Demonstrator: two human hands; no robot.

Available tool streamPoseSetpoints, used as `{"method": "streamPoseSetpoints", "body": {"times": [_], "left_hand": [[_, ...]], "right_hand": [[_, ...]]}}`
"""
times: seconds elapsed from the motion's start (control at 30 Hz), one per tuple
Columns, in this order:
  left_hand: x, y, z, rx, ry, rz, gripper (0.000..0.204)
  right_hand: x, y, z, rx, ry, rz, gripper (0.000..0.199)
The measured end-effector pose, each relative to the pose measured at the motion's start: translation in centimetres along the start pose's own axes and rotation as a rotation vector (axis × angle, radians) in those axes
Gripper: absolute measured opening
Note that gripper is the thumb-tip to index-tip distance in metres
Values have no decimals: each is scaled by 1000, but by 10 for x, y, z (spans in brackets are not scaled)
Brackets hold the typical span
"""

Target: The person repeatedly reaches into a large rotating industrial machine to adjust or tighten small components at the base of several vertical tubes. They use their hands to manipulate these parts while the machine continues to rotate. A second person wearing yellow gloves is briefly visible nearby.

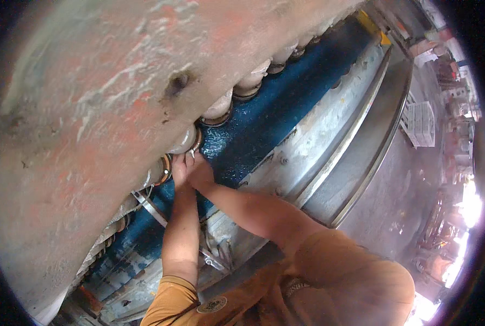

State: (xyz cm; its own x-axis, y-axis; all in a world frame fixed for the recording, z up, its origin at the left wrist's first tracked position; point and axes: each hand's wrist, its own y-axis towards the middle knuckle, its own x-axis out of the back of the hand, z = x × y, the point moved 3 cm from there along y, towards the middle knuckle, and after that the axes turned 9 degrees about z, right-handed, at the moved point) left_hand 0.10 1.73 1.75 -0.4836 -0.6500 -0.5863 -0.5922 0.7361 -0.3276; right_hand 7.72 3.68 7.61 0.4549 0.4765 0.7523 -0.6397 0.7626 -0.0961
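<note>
Metal ring (pixel 197 142) just above left hand (pixel 179 167) and right hand (pixel 201 171).

Big drum (pixel 106 98): rough, matt metal with flaking red paint over grey; row of rounded caps (pixel 221 106) smooth, dull pale metal; blue panel (pixel 275 114) glossy, speckled paint; curved rail (pixel 373 130) smooth brushed steel; shirt sleeve (pixel 169 296) matt ochre cloth.

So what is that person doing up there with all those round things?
A person in an orange shirt reaches both arms up to a big rusty drum. The left hand and right hand meet at a metal ring around one of the pale round pipe ends, in a row above a blue band. Their grip is unclear.
</note>
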Motion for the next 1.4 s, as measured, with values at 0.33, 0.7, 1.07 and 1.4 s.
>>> {"method": "streamPoseSetpoints", "body": {"times": [0.33,0.7,1.07,1.4], "left_hand": [[6,0,5,102,-288,138,31],[-19,-15,-11,115,-240,-26,20],[32,6,2,-80,348,147,18],[-42,-17,-19,72,-178,-5,18]], "right_hand": [[47,14,-33,239,277,256,38],[54,66,-32,485,6,593,27],[19,0,-5,86,348,117,17],[57,54,-37,487,56,604,30]]}}
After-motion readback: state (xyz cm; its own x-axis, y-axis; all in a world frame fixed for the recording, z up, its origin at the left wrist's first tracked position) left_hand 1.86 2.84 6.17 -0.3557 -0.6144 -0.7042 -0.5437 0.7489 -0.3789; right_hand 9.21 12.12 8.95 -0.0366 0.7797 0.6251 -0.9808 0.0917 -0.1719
